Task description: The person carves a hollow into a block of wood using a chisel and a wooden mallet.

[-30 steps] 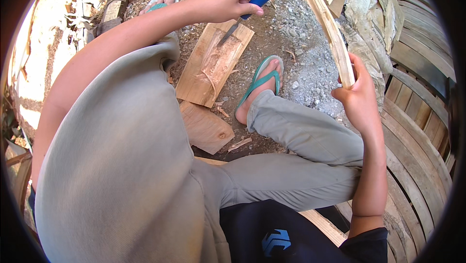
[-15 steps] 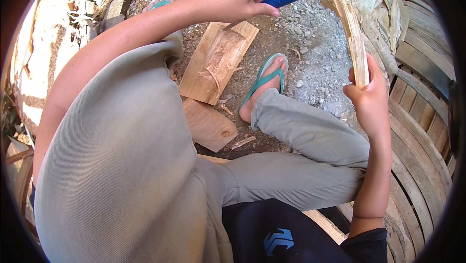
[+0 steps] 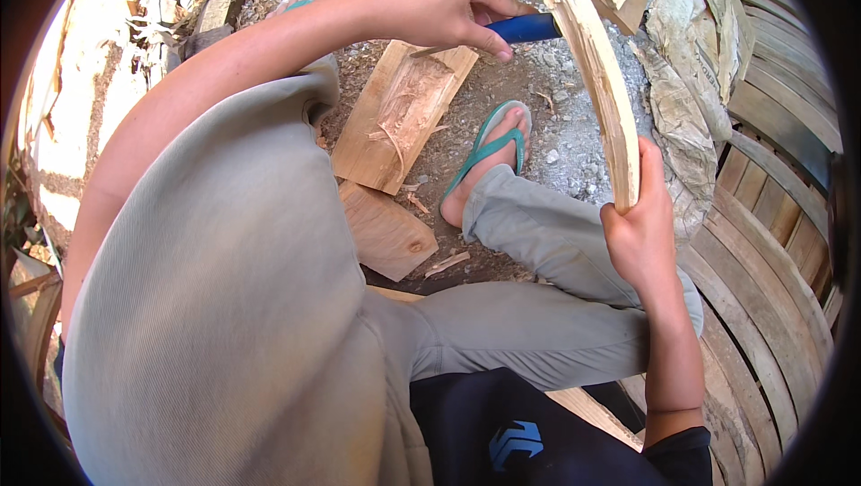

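Looking down through the head view, I see my left hand (image 3: 448, 11) stretched across the top of the frame, its grip clenched around a blue-handled knife (image 3: 525, 29); the blade is hidden, its handle pointing toward a long curved pale wooden strip (image 3: 596, 73). That strip arcs from the top edge down to my right hand (image 3: 639, 235), whose grip is wrapped around its lower end, thumb side up, holding it upright and slightly bowed. The knife handle sits just beside the strip's upper part, touching or nearly so; I cannot tell which. Below the left hand a flat rectangular chopping block of light wood (image 3: 399, 118) lies on the gravel ground (image 3: 556, 141), its top scarred with cuts. A smaller brown wooden board (image 3: 386, 230) lies just beside it. My foot in a teal flip-flop sandal (image 3: 489, 150) rests near the block. Curved wooden slats (image 3: 771, 217) are stacked at the right.
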`<action>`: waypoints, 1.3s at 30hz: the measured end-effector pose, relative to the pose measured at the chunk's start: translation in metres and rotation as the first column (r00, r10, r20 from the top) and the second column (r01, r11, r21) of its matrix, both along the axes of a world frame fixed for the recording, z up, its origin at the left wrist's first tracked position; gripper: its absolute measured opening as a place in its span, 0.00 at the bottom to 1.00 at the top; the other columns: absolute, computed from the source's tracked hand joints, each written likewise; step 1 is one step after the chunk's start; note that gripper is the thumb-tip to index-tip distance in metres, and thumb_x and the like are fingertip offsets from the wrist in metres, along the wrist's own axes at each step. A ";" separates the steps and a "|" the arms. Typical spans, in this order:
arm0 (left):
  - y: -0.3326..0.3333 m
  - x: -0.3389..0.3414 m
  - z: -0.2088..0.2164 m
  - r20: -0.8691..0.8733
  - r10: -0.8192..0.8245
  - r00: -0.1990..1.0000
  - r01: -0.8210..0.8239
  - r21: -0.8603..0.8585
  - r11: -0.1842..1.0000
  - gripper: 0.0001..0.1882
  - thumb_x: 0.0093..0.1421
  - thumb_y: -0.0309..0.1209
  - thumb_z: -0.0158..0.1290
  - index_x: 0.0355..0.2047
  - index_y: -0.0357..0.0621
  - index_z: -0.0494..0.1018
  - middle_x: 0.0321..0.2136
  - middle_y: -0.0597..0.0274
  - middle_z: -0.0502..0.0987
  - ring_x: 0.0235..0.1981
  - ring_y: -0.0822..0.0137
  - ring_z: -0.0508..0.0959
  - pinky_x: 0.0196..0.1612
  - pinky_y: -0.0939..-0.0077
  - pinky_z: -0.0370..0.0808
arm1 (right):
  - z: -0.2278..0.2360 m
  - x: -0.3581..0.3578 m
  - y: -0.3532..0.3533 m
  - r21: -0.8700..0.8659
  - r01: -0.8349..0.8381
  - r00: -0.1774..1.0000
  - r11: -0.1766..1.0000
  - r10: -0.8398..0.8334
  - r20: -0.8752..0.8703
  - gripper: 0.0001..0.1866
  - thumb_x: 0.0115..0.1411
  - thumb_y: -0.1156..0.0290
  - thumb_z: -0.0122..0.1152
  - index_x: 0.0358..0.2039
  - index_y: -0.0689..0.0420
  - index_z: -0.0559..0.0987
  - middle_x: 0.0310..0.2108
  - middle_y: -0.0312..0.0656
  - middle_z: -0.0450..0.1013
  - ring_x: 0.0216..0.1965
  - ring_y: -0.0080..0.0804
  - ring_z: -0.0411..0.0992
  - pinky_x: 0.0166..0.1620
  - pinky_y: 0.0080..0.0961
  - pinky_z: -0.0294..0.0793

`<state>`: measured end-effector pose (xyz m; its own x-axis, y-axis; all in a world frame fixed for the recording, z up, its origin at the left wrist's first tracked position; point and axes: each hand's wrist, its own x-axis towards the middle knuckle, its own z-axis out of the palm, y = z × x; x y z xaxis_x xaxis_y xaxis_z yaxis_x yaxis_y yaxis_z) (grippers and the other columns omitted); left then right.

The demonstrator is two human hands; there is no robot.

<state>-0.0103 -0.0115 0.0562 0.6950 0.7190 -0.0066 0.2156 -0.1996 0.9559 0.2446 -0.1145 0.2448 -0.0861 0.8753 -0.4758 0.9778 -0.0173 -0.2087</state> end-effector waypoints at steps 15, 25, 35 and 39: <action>0.005 0.001 -0.031 0.165 0.181 0.970 -0.182 -0.006 0.983 0.32 0.59 0.44 0.65 0.61 0.44 0.73 0.37 0.60 0.83 0.36 0.71 0.80 0.41 0.71 0.77 | 0.001 0.002 0.031 0.131 0.303 0.928 0.944 -0.261 -0.267 0.33 0.46 0.85 0.51 0.57 0.62 0.65 0.41 0.46 0.71 0.38 0.33 0.72 0.43 0.29 0.73; 0.008 0.002 -0.036 0.074 0.227 0.971 -0.230 0.027 0.973 0.31 0.62 0.44 0.63 0.62 0.45 0.72 0.39 0.58 0.84 0.39 0.69 0.83 0.45 0.70 0.78 | -0.003 0.001 0.034 0.079 0.313 0.934 0.946 -0.291 -0.208 0.34 0.45 0.85 0.52 0.57 0.62 0.66 0.39 0.43 0.70 0.36 0.31 0.70 0.41 0.27 0.71; 0.014 0.010 -0.039 0.045 0.215 0.976 -0.217 0.045 0.975 0.31 0.65 0.44 0.60 0.64 0.46 0.69 0.42 0.54 0.82 0.43 0.64 0.81 0.49 0.65 0.78 | -0.019 0.015 0.033 0.090 0.405 0.873 0.910 -0.356 -0.334 0.31 0.45 0.84 0.52 0.55 0.63 0.67 0.36 0.47 0.70 0.35 0.35 0.71 0.41 0.31 0.72; 0.018 0.014 -0.056 0.039 0.231 0.972 -0.231 -0.018 0.973 0.29 0.65 0.43 0.60 0.63 0.45 0.70 0.42 0.56 0.83 0.44 0.64 0.81 0.50 0.65 0.78 | -0.032 0.010 0.021 -0.205 0.289 0.926 0.935 -0.327 -0.189 0.31 0.44 0.84 0.53 0.54 0.62 0.69 0.32 0.39 0.67 0.30 0.25 0.68 0.32 0.24 0.69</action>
<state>0.0035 0.0069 0.0005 0.5098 0.8602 0.0077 0.2153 -0.1363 0.9670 0.2542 -0.0932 0.2132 0.0568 0.7827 -0.6198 0.8493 -0.3642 -0.3821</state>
